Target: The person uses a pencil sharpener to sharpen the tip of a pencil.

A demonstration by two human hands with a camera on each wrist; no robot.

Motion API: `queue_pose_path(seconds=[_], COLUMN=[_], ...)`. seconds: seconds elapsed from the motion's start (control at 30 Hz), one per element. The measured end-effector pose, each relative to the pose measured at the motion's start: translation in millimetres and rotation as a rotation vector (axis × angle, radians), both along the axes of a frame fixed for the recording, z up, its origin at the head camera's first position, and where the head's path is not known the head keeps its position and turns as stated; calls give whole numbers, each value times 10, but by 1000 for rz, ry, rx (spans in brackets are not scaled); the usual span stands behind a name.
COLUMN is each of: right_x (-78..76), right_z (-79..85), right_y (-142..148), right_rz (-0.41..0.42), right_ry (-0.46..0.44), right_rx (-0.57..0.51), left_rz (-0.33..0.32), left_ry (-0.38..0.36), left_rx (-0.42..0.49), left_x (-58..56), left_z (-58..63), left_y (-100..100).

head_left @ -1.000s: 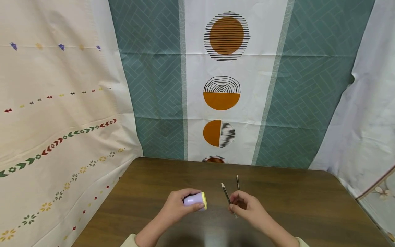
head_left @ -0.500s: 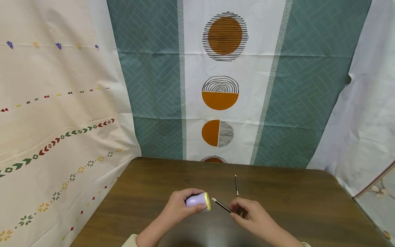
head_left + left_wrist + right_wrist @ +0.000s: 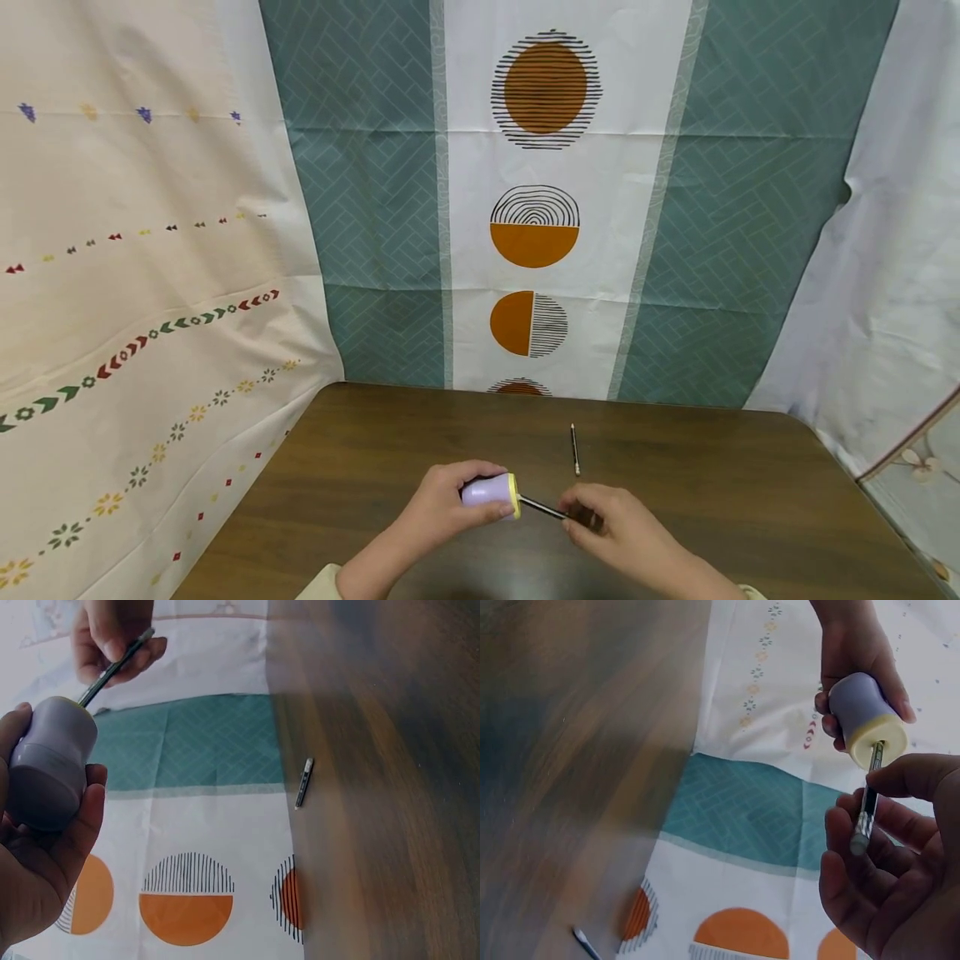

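My left hand [image 3: 450, 507] grips a lavender pencil sharpener [image 3: 486, 490] with a yellow end, held sideways above the table. The yellow face [image 3: 881, 737] is turned toward my right hand [image 3: 626, 527]. Between right thumb and fingers I pinch a dark pencil [image 3: 543, 507], its tip inside the hole in the yellow face. In the right wrist view the pencil's eraser end [image 3: 859, 844] sticks out past my fingers. A second dark pencil [image 3: 575, 450] lies on the table beyond my right hand, its light point facing the back.
The brown wooden table [image 3: 405, 425] ends at a hanging teal and white cloth [image 3: 382, 250] with orange circles. A cream patterned cloth [image 3: 150, 275] hangs at the left, and a white one [image 3: 892, 333] at the right.
My right hand has swung the pencil from pointing away to pointing left, and its tip has gone into the sharpener. The sharpener has shifted slightly right in my left hand.
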State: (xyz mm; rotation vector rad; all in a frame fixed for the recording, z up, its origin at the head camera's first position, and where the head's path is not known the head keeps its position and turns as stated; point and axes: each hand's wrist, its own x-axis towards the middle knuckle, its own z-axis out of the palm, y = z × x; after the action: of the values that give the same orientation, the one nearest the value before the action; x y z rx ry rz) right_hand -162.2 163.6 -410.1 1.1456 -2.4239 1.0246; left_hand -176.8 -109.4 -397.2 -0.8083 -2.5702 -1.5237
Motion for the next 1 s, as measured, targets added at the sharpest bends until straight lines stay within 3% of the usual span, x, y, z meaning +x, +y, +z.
queue_pose_path(seconds=[0.1, 0.27, 0.43, 0.53, 0.6, 0.67, 0.77, 0.83, 0.9, 0.97, 1.0], right_x=[3, -38, -111, -140, -139, -129, -98, -96, -116, -156, -177], right_z=[24, 19, -46, -87, -96, -84, -30, 25, 77, 107, 112], right_y=[0, -54, -106, -122, -129, -132, -113, -83, -46, -13, -3], right_rz=[-49, -109, -72, -43, -22, 5, 48, 120, 207, 265, 272], right_ry=[117, 469, 793, 889, 856, 746, 395, 43, -422, -855, -1018], right_rx=[79, 168, 142, 76, 34, -1, -23, -49, -94, -164, -194], left_rz=[-39, -89, -107, -120, -130, -145, -146, -115, -90, -99, -109], left_ry=[8, 7, -120, -160, -107, 66, 526, 880, 1151, 1293, 1317], left_rx=[3, 2, 36, 62, 77, 61, -47, -131, -206, -264, -288], left_x=[-6, -13, 13, 36, 48, 51, 22, -23, -66, -98, -110], left_z=[-9, -20, -11, -27, -52, -90, -149, -174, -179, -169, -163], left_y=[28, 87, 178, 217, 231, 236, 247, 255, 263, 260, 254])
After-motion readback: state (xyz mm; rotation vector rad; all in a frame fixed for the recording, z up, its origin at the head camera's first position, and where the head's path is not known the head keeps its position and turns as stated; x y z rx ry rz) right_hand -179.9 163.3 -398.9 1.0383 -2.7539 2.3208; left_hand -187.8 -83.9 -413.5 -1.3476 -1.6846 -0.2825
